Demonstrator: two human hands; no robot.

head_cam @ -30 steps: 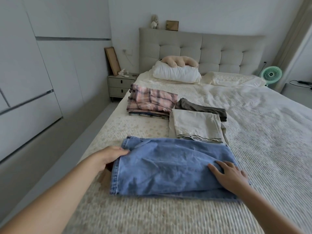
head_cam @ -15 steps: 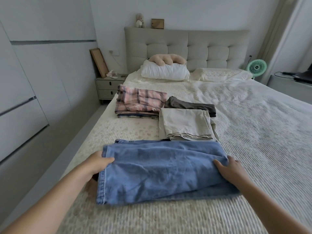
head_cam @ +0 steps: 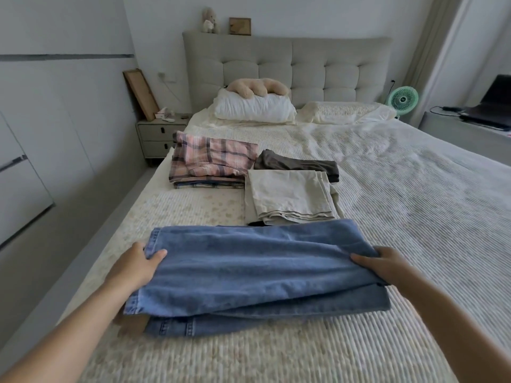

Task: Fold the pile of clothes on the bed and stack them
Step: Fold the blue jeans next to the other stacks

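Jeans, blue denim, folded in layers, lower centre of the frame on the bed. Left hand at the left edge of the fold, thumb over the top layer, fingers tucked beneath, gripping the denim. Right hand at the right edge, thumb on top, fingers hidden under the cloth, gripping too. Upper layer raised off the lower ones between the two grips.

Just beyond, mid-frame: beige folded garment, flat on the ribbed cream cover; dark folded garment touching its far edge; pink plaid stack just left of both. Farther up, white pillow with tan plush cushion on top, against grey tufted headboard. Second pillow to the right.

Upper left: nightstand, two drawers shut, small items on top, wooden frame leaning on the wall. Upper right: green fan, laptop on a grey surface. White wardrobe panels down the left side.
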